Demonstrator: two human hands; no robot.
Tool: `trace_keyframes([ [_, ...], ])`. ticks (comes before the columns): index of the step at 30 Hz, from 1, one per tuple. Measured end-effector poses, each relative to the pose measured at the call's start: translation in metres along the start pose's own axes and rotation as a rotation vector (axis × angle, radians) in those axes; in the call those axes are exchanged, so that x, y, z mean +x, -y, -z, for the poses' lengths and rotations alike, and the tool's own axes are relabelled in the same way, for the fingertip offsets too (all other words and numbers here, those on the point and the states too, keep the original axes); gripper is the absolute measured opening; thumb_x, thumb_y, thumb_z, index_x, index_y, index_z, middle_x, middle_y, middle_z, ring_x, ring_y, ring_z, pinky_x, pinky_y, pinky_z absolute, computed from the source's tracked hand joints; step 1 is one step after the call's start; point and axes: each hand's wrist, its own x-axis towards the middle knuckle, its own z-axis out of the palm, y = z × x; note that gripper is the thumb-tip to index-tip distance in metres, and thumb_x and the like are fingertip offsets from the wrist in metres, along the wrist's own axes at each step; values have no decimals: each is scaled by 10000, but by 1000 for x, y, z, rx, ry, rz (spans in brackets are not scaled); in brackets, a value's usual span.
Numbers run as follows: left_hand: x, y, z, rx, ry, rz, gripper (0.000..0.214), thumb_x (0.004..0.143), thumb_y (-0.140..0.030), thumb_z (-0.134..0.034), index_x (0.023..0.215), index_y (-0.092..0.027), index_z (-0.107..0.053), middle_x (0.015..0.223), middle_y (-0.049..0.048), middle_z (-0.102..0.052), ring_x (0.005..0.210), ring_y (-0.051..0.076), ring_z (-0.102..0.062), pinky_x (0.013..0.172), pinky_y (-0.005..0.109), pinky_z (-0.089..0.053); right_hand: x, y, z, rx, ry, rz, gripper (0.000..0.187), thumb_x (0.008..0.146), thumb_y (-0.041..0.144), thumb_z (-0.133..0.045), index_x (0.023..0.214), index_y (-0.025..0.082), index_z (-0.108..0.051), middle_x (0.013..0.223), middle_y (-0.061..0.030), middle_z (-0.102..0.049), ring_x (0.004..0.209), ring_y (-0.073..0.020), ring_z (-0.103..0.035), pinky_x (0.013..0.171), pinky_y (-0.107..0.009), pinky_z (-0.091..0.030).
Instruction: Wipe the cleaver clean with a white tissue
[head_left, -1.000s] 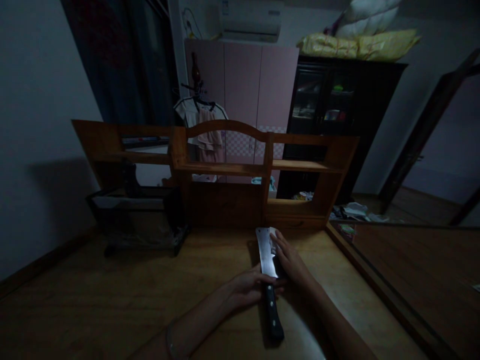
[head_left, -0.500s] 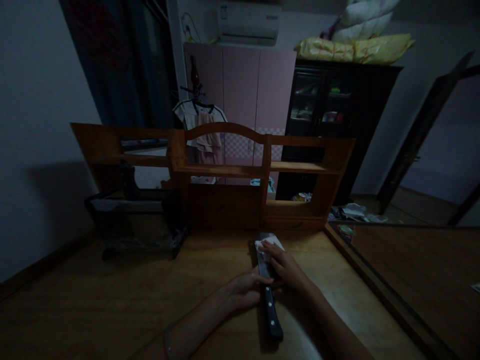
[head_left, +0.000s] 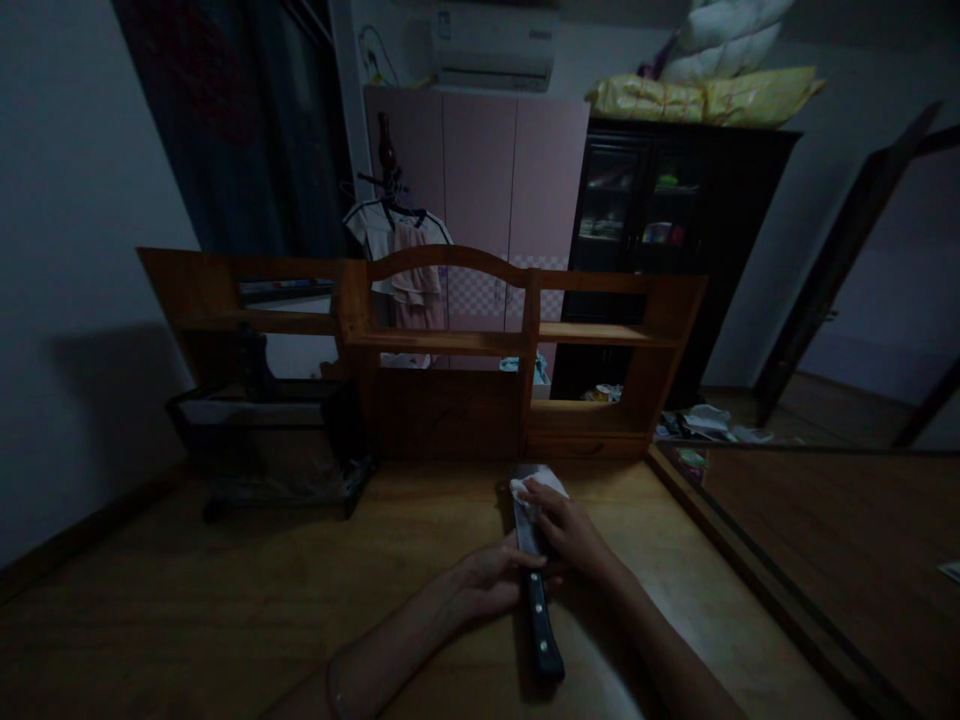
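A cleaver (head_left: 541, 630) with a black riveted handle lies lengthwise before me, its handle toward me and its broad blade pointing away. My left hand (head_left: 491, 578) grips it from the left where blade and handle meet, thumb on top and fingers underneath. On the far part of the blade is a crumpled white tissue or cloth (head_left: 551, 480). My right hand (head_left: 570, 528) presses this white piece against the blade with its fingertips. Much of the blade is hidden beneath the right hand and the white piece.
The hands are over a wooden tabletop (head_left: 420, 540). Along its back edge stands a wooden shelf unit (head_left: 450, 345). A dark, boxy holder (head_left: 262, 450) with a black object on top sits at the left. A raised wooden edge (head_left: 720, 530) borders the right side.
The right hand's fingers and the white piece have shifted very slightly on the blade. My left hand keeps the same hold on the cleaver.
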Motion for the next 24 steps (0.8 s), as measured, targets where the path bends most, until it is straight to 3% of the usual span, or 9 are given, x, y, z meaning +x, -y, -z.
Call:
trace_keyframes([
  [4,2,1,5,17,-9,7,687,625,24,-667,1208,-306,-514,1074,28,-616,1039,230,-593,936,375,-391,1,-13,-7,-179,27,-44,496,893,185,-381,1386,243,-380,1486,-45,-290,1391,-222,-173,1129,-491,-155],
  [6,3,1,6,22,1,6,696,631,22,-663,1221,-311,-503,1093,29,-612,1049,232,-590,940,378,-387,1,-15,-7,-214,44,-41,509,897,178,-364,1402,247,-347,1491,-43,-274,1399,-224,-127,1130,-516,-102],
  [11,3,1,6,15,9,10,702,635,24,-652,1238,-295,-489,1139,45,-601,1059,232,-584,942,366,-383,0,-16,-5,-111,58,9,481,901,190,-373,1378,251,-394,1475,-42,-313,1384,-204,-201,1132,-454,-191],
  [24,0,0,-2,23,-48,8,520,656,-2,-650,1107,-246,-566,1041,40,-619,1024,220,-593,931,358,-402,-2,7,5,46,139,62,431,887,203,-428,1305,282,-494,1416,-31,-416,1345,-227,-307,1114,-482,-226],
])
